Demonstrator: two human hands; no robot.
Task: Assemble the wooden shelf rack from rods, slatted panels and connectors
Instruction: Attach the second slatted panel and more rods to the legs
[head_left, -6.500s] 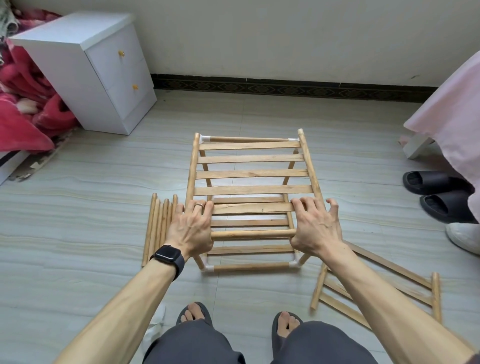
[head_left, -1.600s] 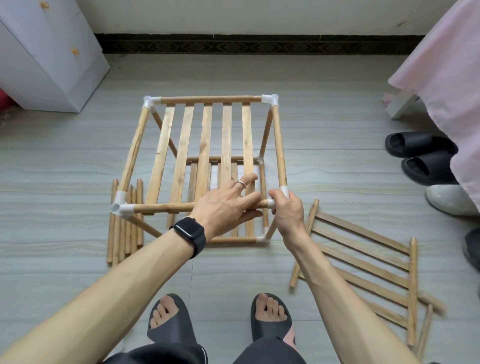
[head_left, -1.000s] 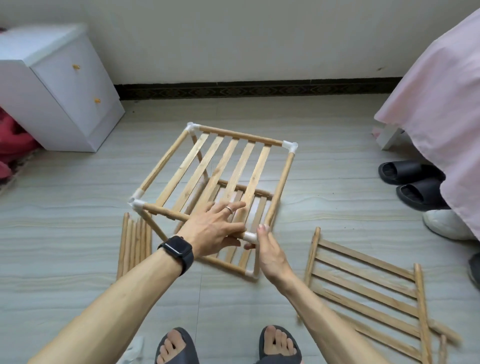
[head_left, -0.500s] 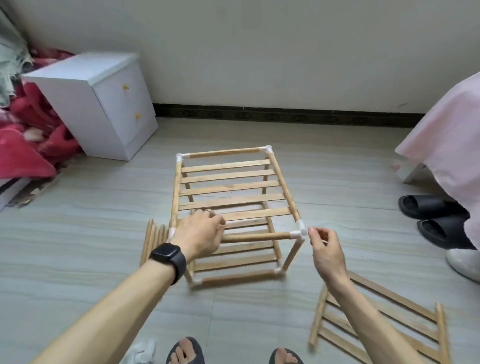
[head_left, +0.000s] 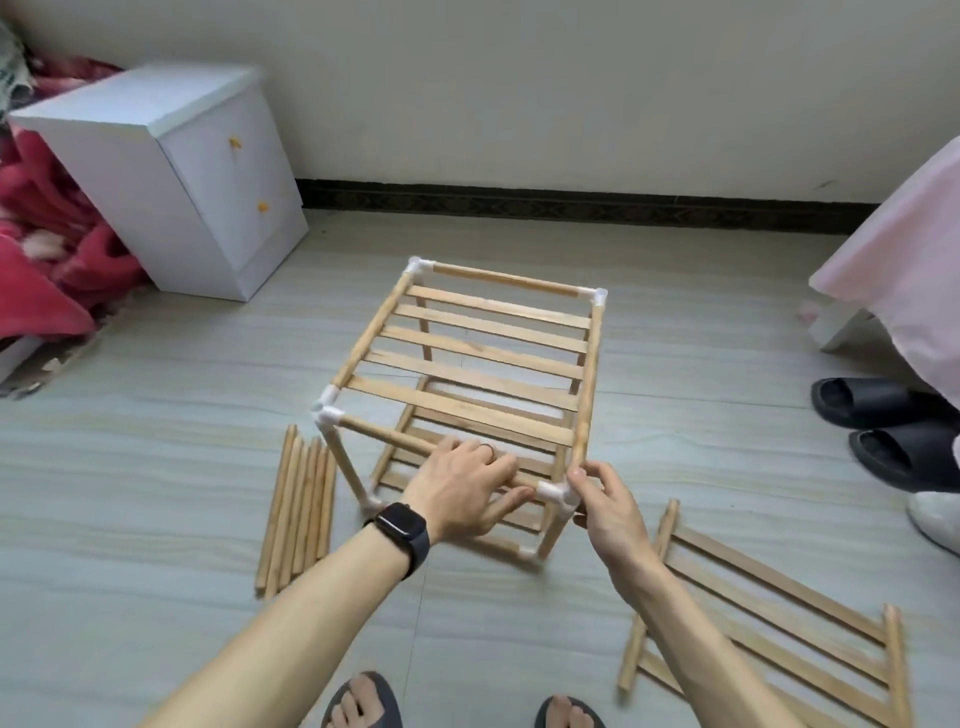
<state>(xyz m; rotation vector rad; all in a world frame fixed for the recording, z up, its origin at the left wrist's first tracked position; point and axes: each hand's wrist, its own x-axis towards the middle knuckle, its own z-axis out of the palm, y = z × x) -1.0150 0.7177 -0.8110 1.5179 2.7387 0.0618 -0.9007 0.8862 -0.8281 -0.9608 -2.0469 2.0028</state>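
Head view, the only 1 you've got. The half-built 2-tier rack of pale wooden rods and slats (head_left: 478, 358) stands on the grey tiled floor (head_left: 156, 467) right in front of your feet, turned so 1 corner points at you. Its top slatted panel sits between 4 white corner pieces. A 2nd panel sits below it, near the floor.

Your left hand (head_left: 462, 486), the 1 w/ the black smartwatch (head_left: 402, 530), wraps the round wooden front top rod (head_left: 384, 436), fingers over and thumb under. That's prob. a steadying grip, so the rack doesn't twist or slide while the other hand works the joint. Your right hand (head_left: 605, 506) pinches the near white plastic corner connector (head_left: 553, 492), thumb up top and fingers curled in lower down. It's blurry there, so I can't tell whether those fingers bear on the connector itself or on the upright just beneath it.

My read: you're seating or checking that corner. Both hands meet at 1 joint because the push needs a counter-hold right beside it.

The bundle of loose wooden rods (head_left: 298, 512) lies flat just left of the rack, parallel and within reach, likely the next uprights. The spare slatted wooden panel (head_left: 769, 618) lies flat on your right, near the rack but apart from it, prob. for a further tier. So you're approx. midway, imo.

Off to the sides are a white 2-drawer bedside cabinet (head_left: 171, 171) at far left and black rubber slippers (head_left: 883, 415) at right, both well apart from the work.
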